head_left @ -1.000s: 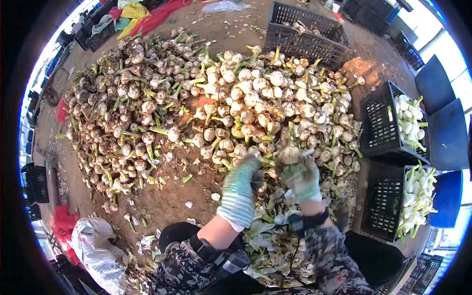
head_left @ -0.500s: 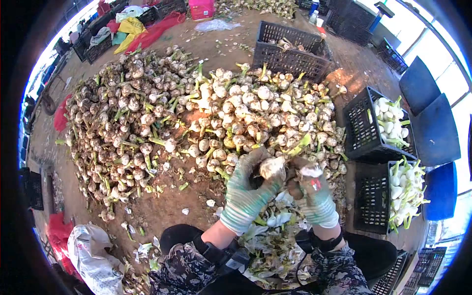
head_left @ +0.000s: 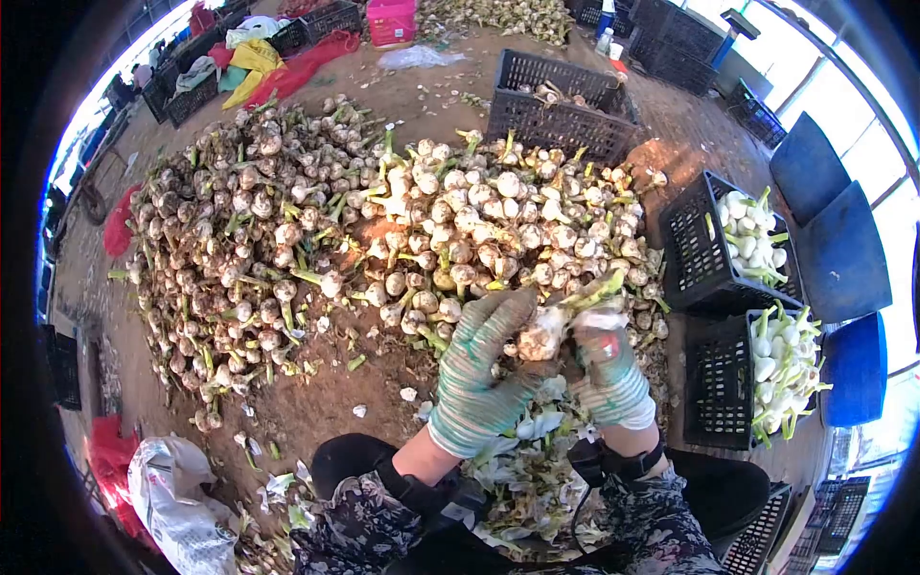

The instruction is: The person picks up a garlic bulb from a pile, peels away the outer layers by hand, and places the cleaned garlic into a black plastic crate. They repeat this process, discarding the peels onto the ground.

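Observation:
A garlic bulb (head_left: 542,335) with a green stem is between my two gloved hands, its stem tilted up to the right. My left hand (head_left: 487,369) is closed on the bulb from its left side. My right hand (head_left: 611,374) closes on the right side, by the base of the stem. Something whitish with a red patch shows at the right fingers; what it is I cannot make out. Beyond both hands lies a large heap of unpeeled garlic bulbs (head_left: 479,216). Below them, loose peeled skins and leaves (head_left: 522,484) cover the ground between my legs.
Two black crates (head_left: 695,244) of white, peeled garlic stand at the right, beside blue panels (head_left: 843,259). Behind the heap is another black crate (head_left: 565,125) with some bulbs. A white sack (head_left: 182,503) sits at the lower left, and a pink container (head_left: 391,23) at the back.
The garlic bulb has turned between my hands, so its green stem now points up and right. My left fingers have shifted over the bulb. The view has moved slightly.

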`<state>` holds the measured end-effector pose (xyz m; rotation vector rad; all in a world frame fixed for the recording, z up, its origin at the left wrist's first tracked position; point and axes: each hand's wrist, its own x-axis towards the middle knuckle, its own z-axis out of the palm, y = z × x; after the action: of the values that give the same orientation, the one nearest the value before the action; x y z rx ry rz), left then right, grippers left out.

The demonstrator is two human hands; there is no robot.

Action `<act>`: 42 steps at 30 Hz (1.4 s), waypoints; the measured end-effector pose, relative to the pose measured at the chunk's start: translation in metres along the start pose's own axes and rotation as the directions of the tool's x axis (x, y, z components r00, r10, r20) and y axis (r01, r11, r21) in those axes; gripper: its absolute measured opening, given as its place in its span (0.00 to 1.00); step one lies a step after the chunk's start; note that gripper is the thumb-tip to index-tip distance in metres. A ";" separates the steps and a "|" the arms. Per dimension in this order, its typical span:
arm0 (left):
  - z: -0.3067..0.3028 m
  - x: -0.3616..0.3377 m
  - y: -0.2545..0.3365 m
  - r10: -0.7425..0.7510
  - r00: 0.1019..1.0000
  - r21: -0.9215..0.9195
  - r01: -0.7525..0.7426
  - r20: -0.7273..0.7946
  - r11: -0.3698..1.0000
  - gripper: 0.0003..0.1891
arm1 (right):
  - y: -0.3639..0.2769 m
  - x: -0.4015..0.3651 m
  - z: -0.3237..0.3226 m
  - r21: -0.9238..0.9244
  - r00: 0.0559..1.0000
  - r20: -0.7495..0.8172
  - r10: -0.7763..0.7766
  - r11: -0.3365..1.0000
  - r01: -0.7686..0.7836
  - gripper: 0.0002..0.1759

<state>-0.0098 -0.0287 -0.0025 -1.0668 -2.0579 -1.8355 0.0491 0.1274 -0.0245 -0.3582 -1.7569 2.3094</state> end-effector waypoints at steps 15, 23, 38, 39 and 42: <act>0.002 -0.001 -0.006 -0.038 0.999 0.028 0.038 0.012 0.999 0.30 | 0.000 -0.003 0.001 0.118 0.985 -0.106 0.133 0.986 -0.121 0.22; 0.017 -0.005 -0.001 -0.278 0.960 -0.303 0.278 0.045 0.912 0.28 | 0.022 -0.008 -0.013 0.102 0.970 -0.218 0.104 0.991 -0.084 0.23; 0.045 -0.018 -0.026 -0.727 0.457 -0.707 0.705 0.513 -0.056 0.20 | 0.036 -0.020 -0.034 -0.014 0.925 -0.268 0.268 0.959 -0.282 0.20; 0.045 -0.015 -0.019 -0.701 0.532 -0.684 0.725 0.475 0.086 0.22 | 0.041 -0.017 -0.038 0.154 0.932 -0.245 0.268 0.960 -0.236 0.19; 0.054 -0.023 -0.022 -0.535 0.832 -0.251 0.554 0.145 0.793 0.34 | 0.044 -0.022 -0.044 0.173 0.960 -0.202 0.192 0.972 -0.158 0.15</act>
<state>0.0107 0.0128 -0.0444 -0.6139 -2.3740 -2.4598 0.0833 0.1490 -0.0772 -0.7352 -1.4841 2.4004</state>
